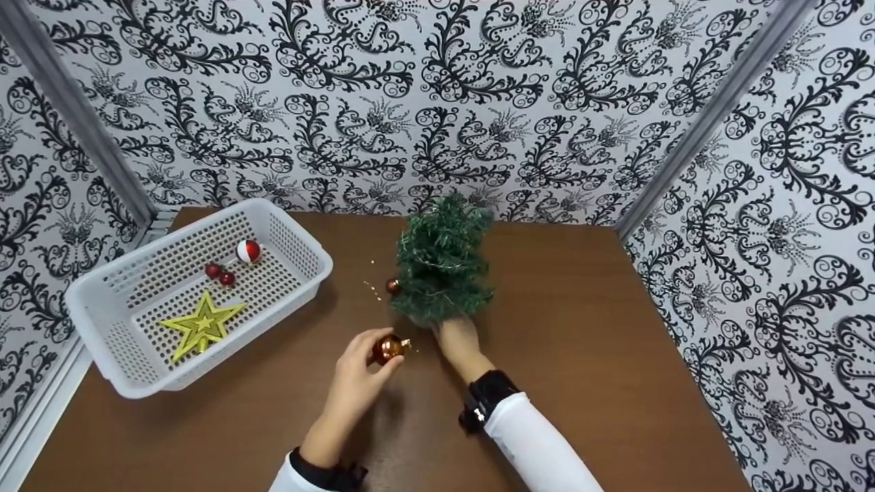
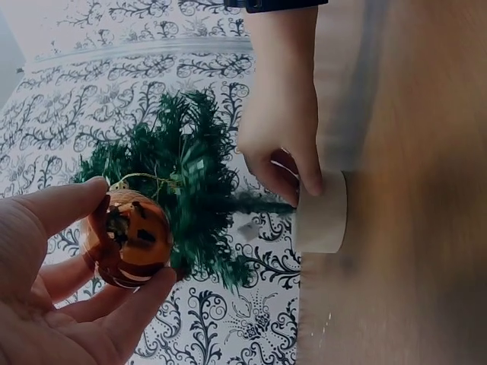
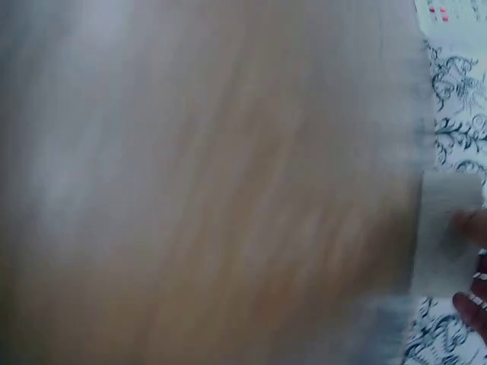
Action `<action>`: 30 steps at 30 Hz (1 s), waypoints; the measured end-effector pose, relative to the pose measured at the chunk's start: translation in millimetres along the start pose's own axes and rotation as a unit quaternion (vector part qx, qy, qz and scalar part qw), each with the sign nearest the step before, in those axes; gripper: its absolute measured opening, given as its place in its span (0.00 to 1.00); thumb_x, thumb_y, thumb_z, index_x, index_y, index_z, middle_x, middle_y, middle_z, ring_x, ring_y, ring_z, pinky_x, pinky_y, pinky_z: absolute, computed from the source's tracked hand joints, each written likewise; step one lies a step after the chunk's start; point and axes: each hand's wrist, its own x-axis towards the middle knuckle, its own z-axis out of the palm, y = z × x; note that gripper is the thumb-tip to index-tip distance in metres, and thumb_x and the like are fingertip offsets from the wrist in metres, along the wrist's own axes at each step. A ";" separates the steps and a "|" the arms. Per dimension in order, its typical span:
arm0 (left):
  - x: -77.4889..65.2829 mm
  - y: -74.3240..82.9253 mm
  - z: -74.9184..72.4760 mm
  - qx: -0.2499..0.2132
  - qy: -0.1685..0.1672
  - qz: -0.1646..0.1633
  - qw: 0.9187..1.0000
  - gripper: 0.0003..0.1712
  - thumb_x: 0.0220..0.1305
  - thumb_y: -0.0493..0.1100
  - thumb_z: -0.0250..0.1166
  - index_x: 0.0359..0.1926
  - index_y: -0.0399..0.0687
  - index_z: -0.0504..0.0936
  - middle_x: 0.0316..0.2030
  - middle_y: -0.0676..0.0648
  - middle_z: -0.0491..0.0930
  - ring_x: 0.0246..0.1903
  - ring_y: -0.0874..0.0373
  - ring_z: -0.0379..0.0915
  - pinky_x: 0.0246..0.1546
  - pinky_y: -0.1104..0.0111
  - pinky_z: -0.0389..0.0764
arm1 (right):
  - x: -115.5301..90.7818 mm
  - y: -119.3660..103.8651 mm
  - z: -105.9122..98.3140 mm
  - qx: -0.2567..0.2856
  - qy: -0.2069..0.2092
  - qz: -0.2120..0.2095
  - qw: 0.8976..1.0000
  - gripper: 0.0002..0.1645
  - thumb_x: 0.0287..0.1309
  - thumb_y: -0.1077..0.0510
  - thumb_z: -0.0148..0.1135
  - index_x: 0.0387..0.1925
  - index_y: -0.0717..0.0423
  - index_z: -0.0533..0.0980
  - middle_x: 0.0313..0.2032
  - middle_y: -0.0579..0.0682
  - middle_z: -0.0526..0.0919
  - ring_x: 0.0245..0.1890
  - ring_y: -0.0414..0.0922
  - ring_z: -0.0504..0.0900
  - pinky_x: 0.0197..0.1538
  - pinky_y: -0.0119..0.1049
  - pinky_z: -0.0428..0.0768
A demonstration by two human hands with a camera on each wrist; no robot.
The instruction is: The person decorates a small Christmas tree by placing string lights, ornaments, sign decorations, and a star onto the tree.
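Note:
My left hand point(image 1: 359, 369) pinches a shiny copper-orange bauble point(image 2: 141, 239) between thumb and fingertips, in front of the small green Christmas tree point(image 1: 441, 256). A gold cap and a thin loop point(image 2: 144, 176) show at the bauble's top. My right hand point(image 2: 281, 122) reaches under the branches and grips the tree's pale round base point(image 2: 326, 217), thumb and fingers at its upper edge. In the right wrist view, blurred fingers point(image 3: 473, 228) lie against that base. Another dark red-orange bauble point(image 1: 393, 286) is at the tree's lower left side.
At the left stands a white perforated basket point(image 1: 311, 283). Inside lie a yellow star point(image 1: 204, 322), two small red balls point(image 1: 220, 275) and a red-and-white ball point(image 1: 248, 251). Gold flecks point(image 1: 374, 290) dot the brown table point(image 1: 567, 328). Patterned walls point(image 1: 519, 116) enclose its back and sides.

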 end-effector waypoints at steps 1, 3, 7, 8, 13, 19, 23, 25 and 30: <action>0.3 0.2 0.5 -0.004 0.003 0.003 1.000 0.24 0.49 0.43 0.68 0.49 0.44 0.75 0.46 0.43 0.73 0.45 0.51 0.73 0.40 0.68 0.78 | -0.1 -3.1 -2.1 -0.007 -0.010 0.002 1.000 0.10 0.54 0.54 0.59 0.24 0.56 0.77 0.22 0.53 0.79 0.26 0.51 0.78 0.31 0.43 0.77; 0.8 1.2 1.4 -0.009 0.007 0.009 1.000 0.24 0.49 0.43 0.68 0.49 0.44 0.75 0.46 0.44 0.73 0.44 0.52 0.73 0.39 0.69 0.78 | -0.4 -8.1 -5.2 -0.028 -0.031 0.000 0.999 0.10 0.53 0.55 0.58 0.21 0.55 0.75 0.19 0.53 0.76 0.22 0.51 0.76 0.27 0.43 0.75; 2.5 1.4 4.3 -0.019 0.016 0.025 0.999 0.24 0.48 0.43 0.68 0.49 0.44 0.75 0.45 0.44 0.73 0.42 0.54 0.73 0.37 0.69 0.79 | -1.0 -15.5 -9.3 -0.063 -0.064 -0.001 0.996 0.08 0.51 0.58 0.58 0.20 0.55 0.73 0.17 0.52 0.75 0.21 0.51 0.76 0.26 0.43 0.75; 3.2 1.7 5.4 -0.021 0.018 0.028 0.999 0.25 0.48 0.43 0.69 0.49 0.44 0.75 0.45 0.44 0.73 0.42 0.54 0.73 0.37 0.69 0.79 | -0.6 -17.1 -10.2 -0.068 -0.065 -0.003 0.996 0.08 0.50 0.58 0.58 0.20 0.55 0.74 0.17 0.52 0.76 0.21 0.51 0.77 0.26 0.42 0.75; 6.9 7.1 9.5 -0.028 0.022 0.027 0.999 0.25 0.49 0.45 0.68 0.49 0.45 0.75 0.46 0.44 0.73 0.42 0.54 0.74 0.37 0.70 0.79 | 3.1 -24.3 -13.8 -0.081 -0.097 -0.011 0.992 0.06 0.49 0.56 0.59 0.22 0.53 0.78 0.20 0.50 0.78 0.22 0.49 0.77 0.27 0.41 0.76; 10.4 15.2 7.0 -0.046 0.022 0.022 0.998 0.24 0.50 0.45 0.67 0.49 0.44 0.75 0.47 0.43 0.73 0.42 0.53 0.74 0.38 0.69 0.78 | -1.4 -23.2 -24.4 -0.018 -0.136 -0.004 0.991 0.15 0.52 0.50 0.60 0.41 0.52 0.76 0.37 0.53 0.79 0.37 0.52 0.78 0.37 0.43 0.78; 11.6 15.8 3.3 -0.054 0.023 0.012 0.998 0.24 0.50 0.46 0.66 0.50 0.45 0.75 0.47 0.44 0.73 0.43 0.54 0.74 0.39 0.71 0.78 | -11.3 -15.1 -43.5 0.076 -0.156 -0.016 0.985 0.25 0.54 0.50 0.58 0.54 0.51 0.70 0.49 0.55 0.74 0.47 0.53 0.75 0.46 0.44 0.75; 11.7 15.5 1.9 -0.054 0.028 0.007 0.998 0.24 0.50 0.48 0.66 0.49 0.46 0.76 0.47 0.45 0.73 0.43 0.55 0.74 0.39 0.71 0.78 | -17.0 -12.4 -58.4 0.120 -0.172 -0.010 0.978 0.26 0.56 0.50 0.57 0.56 0.52 0.69 0.52 0.54 0.73 0.50 0.52 0.73 0.49 0.45 0.73; 10.9 16.3 -0.2 -0.049 0.037 0.011 0.998 0.24 0.50 0.47 0.66 0.49 0.45 0.76 0.47 0.44 0.74 0.44 0.54 0.74 0.39 0.70 0.78 | -29.2 -16.1 -100.7 0.266 -0.098 0.027 0.959 0.22 0.56 0.49 0.57 0.52 0.51 0.73 0.50 0.49 0.77 0.51 0.45 0.74 0.52 0.40 0.72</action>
